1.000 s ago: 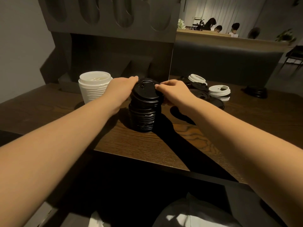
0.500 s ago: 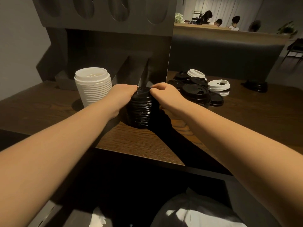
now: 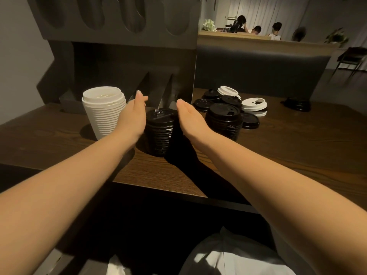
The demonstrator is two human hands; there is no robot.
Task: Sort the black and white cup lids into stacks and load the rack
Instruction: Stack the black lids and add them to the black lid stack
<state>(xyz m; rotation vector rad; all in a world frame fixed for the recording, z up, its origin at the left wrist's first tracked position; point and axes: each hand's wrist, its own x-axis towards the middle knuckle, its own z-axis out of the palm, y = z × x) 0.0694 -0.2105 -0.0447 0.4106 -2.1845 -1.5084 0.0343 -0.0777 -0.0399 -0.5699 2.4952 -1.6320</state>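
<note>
A stack of black lids (image 3: pixel 160 132) stands on the wooden table (image 3: pixel 297 147) in the middle. My left hand (image 3: pixel 132 116) and my right hand (image 3: pixel 191 120) flank it, fingers straight, palms facing the stack's sides. A tall stack of white lids (image 3: pixel 104 112) stands just left of my left hand. A second, wider stack of black lids (image 3: pixel 223 121) stands to the right. Behind that lie loose black lids (image 3: pixel 202 105) and loose white lids (image 3: pixel 254 105). The dark rack (image 3: pixel 119 16) with oval openings rises behind the stacks.
Slanted dividers (image 3: pixel 156 90) of the rack's lower part sit right behind the middle stack. A lone dark object (image 3: pixel 296 104) lies at the far right of the table. A padded bench back (image 3: pixel 258 72) runs behind the table. People sit far off at the back.
Both hands have let go of the black stack's top and opened flat beside it. The stack looks lower and more tightly packed than a second ago.
</note>
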